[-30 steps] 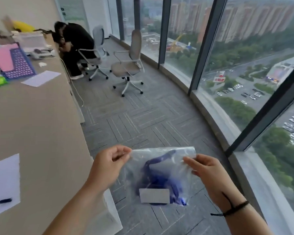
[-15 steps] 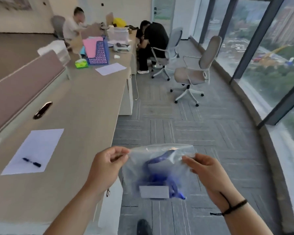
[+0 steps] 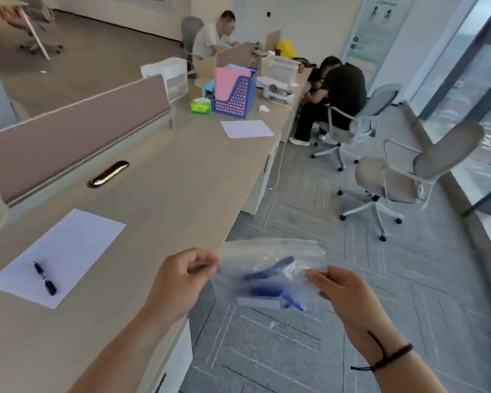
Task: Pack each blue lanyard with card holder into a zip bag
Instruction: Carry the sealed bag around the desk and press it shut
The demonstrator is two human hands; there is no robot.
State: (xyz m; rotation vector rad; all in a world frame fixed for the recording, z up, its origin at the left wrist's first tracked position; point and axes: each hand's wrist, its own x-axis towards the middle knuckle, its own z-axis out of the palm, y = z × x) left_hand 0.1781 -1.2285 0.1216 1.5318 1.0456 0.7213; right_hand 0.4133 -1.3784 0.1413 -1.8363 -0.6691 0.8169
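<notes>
Zip bag with lanyard hangs between both grips: left hand pinches left top corner, right hand pinches right edge; seal strip runs left-right, counter nearer left hand.

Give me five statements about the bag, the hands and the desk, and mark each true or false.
1. Both hands hold the zip bag. True: left hand, right hand.
2. The bag is empty. False: a blue lanyard with card holder is inside.
3. A pen lies on a paper sheet. True.
4. The bag rests on the desk. False: it is held in the air beside it.
5. The file rack is green. False: blue.
</notes>
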